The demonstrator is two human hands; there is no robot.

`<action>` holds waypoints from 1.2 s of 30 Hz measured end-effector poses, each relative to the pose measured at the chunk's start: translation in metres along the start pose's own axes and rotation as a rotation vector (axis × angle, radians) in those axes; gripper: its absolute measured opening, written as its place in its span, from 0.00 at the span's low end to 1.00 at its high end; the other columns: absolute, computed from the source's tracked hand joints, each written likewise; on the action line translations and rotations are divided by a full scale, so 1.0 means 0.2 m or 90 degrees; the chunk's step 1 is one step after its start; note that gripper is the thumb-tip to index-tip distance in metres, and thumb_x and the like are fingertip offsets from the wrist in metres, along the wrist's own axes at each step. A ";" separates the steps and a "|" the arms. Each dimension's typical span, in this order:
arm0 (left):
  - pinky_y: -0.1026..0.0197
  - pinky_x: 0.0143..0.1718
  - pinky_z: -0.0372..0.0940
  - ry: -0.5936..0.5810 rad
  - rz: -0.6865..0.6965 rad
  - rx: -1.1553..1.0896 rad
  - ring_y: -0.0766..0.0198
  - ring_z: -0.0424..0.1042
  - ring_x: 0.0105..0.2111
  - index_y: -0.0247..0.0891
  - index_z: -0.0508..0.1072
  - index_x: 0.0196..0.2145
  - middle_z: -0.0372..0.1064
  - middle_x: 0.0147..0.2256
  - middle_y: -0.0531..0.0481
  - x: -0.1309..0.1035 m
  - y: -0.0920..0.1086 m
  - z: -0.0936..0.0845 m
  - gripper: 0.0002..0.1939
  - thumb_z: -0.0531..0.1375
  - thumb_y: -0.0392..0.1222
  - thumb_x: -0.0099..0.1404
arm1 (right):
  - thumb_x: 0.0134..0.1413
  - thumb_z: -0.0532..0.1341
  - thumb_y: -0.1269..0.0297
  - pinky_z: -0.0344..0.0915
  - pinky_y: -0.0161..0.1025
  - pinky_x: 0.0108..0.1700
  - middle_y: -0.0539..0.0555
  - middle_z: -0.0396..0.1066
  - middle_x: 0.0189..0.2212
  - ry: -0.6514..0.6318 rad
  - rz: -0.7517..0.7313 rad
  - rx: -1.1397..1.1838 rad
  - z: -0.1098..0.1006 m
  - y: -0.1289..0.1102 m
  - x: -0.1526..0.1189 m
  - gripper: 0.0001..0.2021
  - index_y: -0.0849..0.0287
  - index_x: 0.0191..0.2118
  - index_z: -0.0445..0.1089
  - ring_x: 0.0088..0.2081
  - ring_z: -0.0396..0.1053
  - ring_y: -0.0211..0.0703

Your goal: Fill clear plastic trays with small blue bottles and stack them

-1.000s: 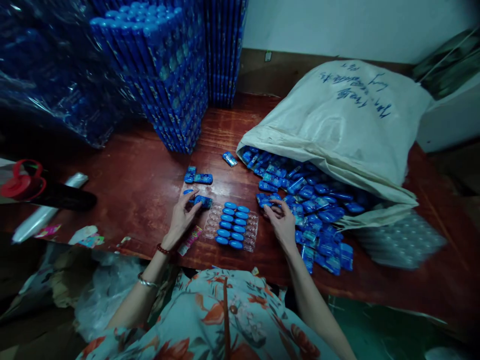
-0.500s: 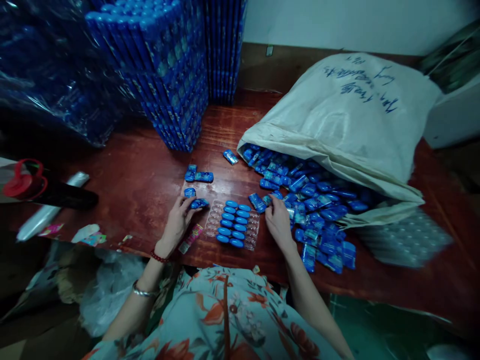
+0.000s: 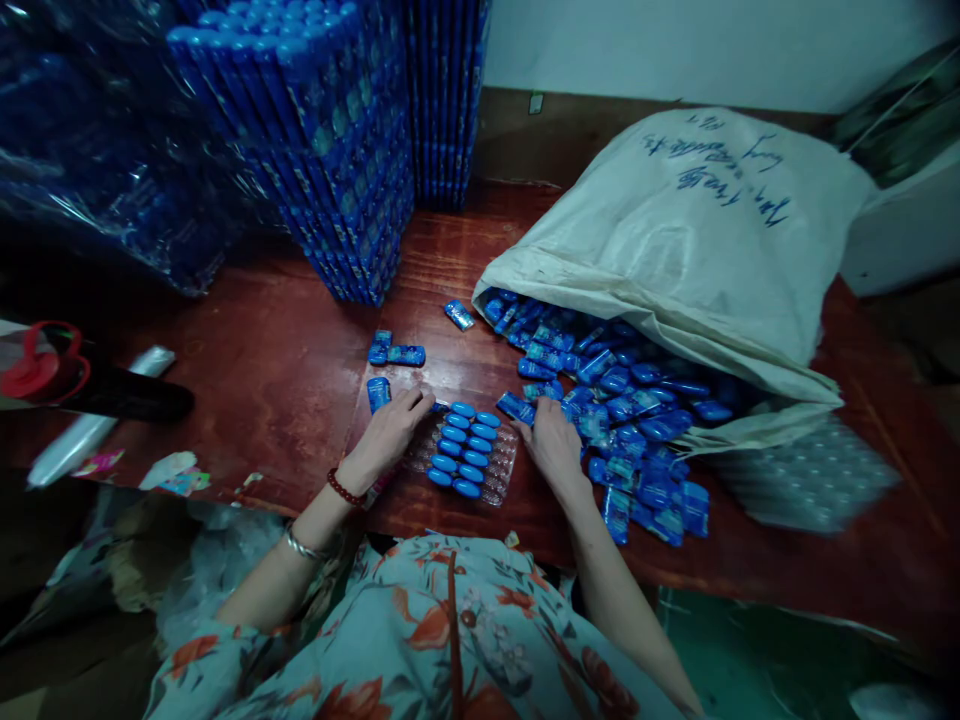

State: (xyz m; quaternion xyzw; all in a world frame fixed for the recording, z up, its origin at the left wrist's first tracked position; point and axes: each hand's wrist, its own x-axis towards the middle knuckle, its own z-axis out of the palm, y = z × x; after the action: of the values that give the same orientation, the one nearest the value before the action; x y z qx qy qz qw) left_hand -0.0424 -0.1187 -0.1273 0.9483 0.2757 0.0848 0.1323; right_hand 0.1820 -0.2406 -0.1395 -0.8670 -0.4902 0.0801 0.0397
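At table (image 3: 259, 375), hands (image 3: 386, 438) apart, palms down

Clear plastic tray (image 3: 498, 480) lies flat on the table (image 3: 270, 350), bearing blue oval pods (image 3: 453, 434) in two adjoining slanted rows. Blue packet (image 3: 442, 406) at the left hand (image 3: 426, 403) is mostly hidden; printed blue packet (image 3: 514, 407) lies flat beside the right hand (image 3: 535, 412).
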 end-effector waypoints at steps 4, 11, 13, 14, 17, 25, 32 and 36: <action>0.56 0.43 0.64 -0.064 0.043 0.028 0.58 0.65 0.42 0.37 0.62 0.49 0.64 0.43 0.43 0.00 -0.01 -0.06 0.18 0.46 0.26 0.64 | 0.56 0.57 0.59 0.62 0.40 0.34 0.60 0.69 0.37 0.007 -0.009 0.080 0.01 0.06 -0.01 0.11 0.60 0.41 0.63 0.35 0.70 0.50; 0.55 0.45 0.63 -0.118 0.081 0.097 0.58 0.64 0.43 0.35 0.63 0.47 0.64 0.43 0.42 0.01 -0.02 -0.07 0.19 0.46 0.23 0.61 | 0.60 0.49 0.57 0.64 0.42 0.37 0.55 0.72 0.32 0.078 -0.068 0.378 -0.04 0.11 -0.05 0.16 0.58 0.47 0.64 0.32 0.70 0.48; 0.55 0.44 0.63 -0.143 0.096 0.123 0.57 0.65 0.41 0.34 0.65 0.45 0.64 0.42 0.42 0.03 -0.01 -0.07 0.17 0.47 0.24 0.62 | 0.61 0.47 0.58 0.64 0.42 0.38 0.57 0.72 0.35 0.040 -0.093 0.367 -0.07 0.10 -0.08 0.17 0.59 0.51 0.61 0.34 0.71 0.48; 0.55 0.44 0.63 -0.154 0.108 0.130 0.57 0.65 0.41 0.33 0.65 0.44 0.64 0.42 0.42 0.04 0.00 -0.07 0.15 0.47 0.25 0.62 | 0.61 0.46 0.59 0.64 0.42 0.37 0.58 0.72 0.36 0.020 -0.102 0.354 -0.08 0.10 -0.09 0.18 0.60 0.52 0.59 0.34 0.71 0.48; 0.53 0.43 0.63 -0.165 0.142 0.133 0.55 0.65 0.41 0.31 0.67 0.41 0.65 0.41 0.40 0.08 0.01 -0.07 0.12 0.47 0.26 0.64 | 0.62 0.46 0.60 0.65 0.43 0.37 0.59 0.71 0.38 0.001 -0.141 0.296 -0.08 0.09 -0.11 0.16 0.61 0.51 0.60 0.36 0.71 0.50; 0.54 0.45 0.63 -0.156 0.110 0.089 0.57 0.65 0.42 0.32 0.67 0.40 0.65 0.41 0.41 0.10 0.02 -0.08 0.14 0.46 0.25 0.64 | 0.59 0.48 0.74 0.62 0.40 0.39 0.59 0.70 0.37 -0.051 -0.287 -0.018 -0.16 0.01 -0.11 0.15 0.60 0.48 0.64 0.38 0.69 0.48; 0.54 0.42 0.64 -0.139 0.057 0.035 0.56 0.66 0.40 0.32 0.67 0.37 0.65 0.40 0.40 0.10 0.08 -0.06 0.14 0.45 0.24 0.63 | 0.57 0.46 0.79 0.60 0.41 0.35 0.63 0.70 0.35 -0.095 -0.324 -0.151 -0.21 -0.13 -0.03 0.15 0.63 0.43 0.66 0.36 0.67 0.50; 0.54 0.43 0.64 -0.111 0.034 0.014 0.56 0.66 0.42 0.32 0.67 0.42 0.64 0.40 0.41 0.07 0.07 -0.05 0.15 0.47 0.23 0.62 | 0.60 0.49 0.74 0.60 0.38 0.33 0.59 0.70 0.35 -0.089 -0.341 -0.127 -0.22 -0.10 0.02 0.11 0.60 0.41 0.66 0.36 0.68 0.48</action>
State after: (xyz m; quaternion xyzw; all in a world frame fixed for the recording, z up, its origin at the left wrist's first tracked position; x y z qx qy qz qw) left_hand -0.0258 -0.1194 -0.1115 0.9604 0.2389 0.0021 0.1432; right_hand 0.1744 -0.2266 -0.0942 -0.6989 -0.7085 0.0777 -0.0594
